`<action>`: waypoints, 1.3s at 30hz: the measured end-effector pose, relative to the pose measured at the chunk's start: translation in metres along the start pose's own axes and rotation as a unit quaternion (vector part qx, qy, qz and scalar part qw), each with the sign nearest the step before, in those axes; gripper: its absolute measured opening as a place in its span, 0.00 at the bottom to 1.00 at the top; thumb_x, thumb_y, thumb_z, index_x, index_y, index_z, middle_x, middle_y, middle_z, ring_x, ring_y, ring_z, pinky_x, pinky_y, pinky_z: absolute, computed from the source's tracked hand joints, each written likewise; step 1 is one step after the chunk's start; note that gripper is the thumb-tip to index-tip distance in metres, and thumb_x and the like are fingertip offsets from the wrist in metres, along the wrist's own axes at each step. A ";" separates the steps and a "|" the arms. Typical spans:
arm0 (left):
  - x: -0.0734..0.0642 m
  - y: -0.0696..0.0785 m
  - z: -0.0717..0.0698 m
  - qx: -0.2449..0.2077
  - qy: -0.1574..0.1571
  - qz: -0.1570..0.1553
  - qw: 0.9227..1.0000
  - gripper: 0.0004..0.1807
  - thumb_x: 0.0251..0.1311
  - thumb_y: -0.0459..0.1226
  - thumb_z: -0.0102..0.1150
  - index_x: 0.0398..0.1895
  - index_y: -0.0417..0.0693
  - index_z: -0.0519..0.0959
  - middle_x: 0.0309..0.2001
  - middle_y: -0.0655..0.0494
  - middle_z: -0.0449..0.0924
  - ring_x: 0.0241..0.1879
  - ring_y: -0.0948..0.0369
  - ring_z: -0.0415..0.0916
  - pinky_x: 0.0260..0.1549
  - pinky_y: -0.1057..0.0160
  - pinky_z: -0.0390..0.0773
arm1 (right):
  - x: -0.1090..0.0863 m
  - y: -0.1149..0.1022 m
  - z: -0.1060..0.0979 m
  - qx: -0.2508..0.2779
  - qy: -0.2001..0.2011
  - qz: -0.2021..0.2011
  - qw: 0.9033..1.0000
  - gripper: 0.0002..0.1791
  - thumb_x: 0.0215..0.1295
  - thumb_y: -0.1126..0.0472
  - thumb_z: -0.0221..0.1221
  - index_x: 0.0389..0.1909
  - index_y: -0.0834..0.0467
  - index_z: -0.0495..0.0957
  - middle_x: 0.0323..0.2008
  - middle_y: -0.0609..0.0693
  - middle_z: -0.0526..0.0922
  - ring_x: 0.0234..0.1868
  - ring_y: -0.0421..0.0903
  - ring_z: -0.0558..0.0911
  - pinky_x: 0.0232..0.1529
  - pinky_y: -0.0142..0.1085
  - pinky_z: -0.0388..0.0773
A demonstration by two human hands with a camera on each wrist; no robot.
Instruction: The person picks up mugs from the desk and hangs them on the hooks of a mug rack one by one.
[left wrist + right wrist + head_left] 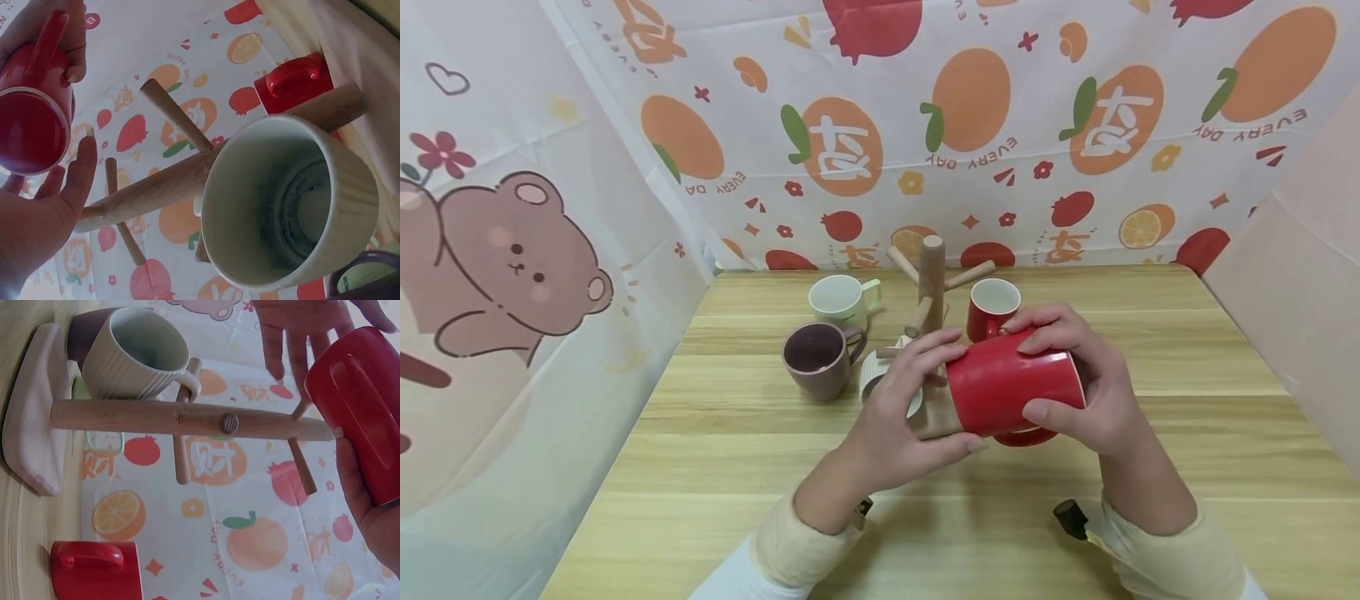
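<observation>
My right hand (1082,375) grips a red mug (1015,383) tipped on its side, thumb in front and fingers over the top. The mug's pale rim faces right, and its handle (362,409) is underneath. At the base end, my left hand (902,417) has its fingers extended, with fingertips right at the mug's edge in the head view. Behind and below the hands stands a wooden mug rack (932,275) with several pegs. A white ribbed mug (287,206) hangs from a lower peg, mouth outward; in the head view my left hand partly hides it.
Left of the rack, a purple mug (820,362) stands upright before a pale green mug (838,300). A second red mug (992,308) stands right of the rack. Printed cloth (895,100) hangs behind the wooden table (700,467) and along its sides.
</observation>
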State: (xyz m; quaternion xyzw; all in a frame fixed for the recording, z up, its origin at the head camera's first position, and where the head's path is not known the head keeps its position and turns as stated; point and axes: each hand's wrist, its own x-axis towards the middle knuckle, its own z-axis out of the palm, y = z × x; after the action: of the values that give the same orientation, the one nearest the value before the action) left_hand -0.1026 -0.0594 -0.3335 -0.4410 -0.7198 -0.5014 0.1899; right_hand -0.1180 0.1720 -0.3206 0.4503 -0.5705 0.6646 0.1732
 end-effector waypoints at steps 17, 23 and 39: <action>-0.002 0.003 0.021 -0.062 0.024 0.002 0.998 0.43 0.39 0.26 0.76 0.62 0.38 0.66 0.66 0.39 0.63 0.66 0.48 0.65 0.52 0.58 0.81 | 0.001 0.000 0.004 -0.014 -0.019 0.045 0.999 0.21 0.59 0.65 0.55 0.55 0.62 0.73 0.58 0.59 0.73 0.60 0.56 0.72 0.42 0.38 0.85; -0.001 -0.002 0.025 0.088 0.029 0.115 0.989 0.41 0.39 0.32 0.78 0.59 0.41 0.66 0.63 0.35 0.64 0.62 0.46 0.68 0.57 0.58 0.78 | 0.002 0.000 0.002 0.004 -0.026 0.060 0.998 0.21 0.63 0.64 0.53 0.57 0.60 0.73 0.59 0.58 0.72 0.61 0.55 0.70 0.42 0.38 0.85; -0.001 -0.009 0.028 0.154 0.014 0.165 0.974 0.38 0.47 0.36 0.75 0.60 0.39 0.65 0.63 0.35 0.62 0.65 0.43 0.63 0.63 0.52 0.72 | -0.001 0.001 0.005 -0.028 0.044 0.048 0.998 0.19 0.53 0.73 0.53 0.48 0.66 0.77 0.53 0.58 0.78 0.56 0.54 0.75 0.43 0.35 0.84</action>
State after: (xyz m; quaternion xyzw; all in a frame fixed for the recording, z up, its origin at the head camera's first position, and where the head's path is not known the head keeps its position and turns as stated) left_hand -0.1053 -0.0360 -0.3510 -0.5117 -0.7031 -0.3528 0.3455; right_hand -0.1159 0.1675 -0.3221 0.3882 -0.6013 0.6752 0.1783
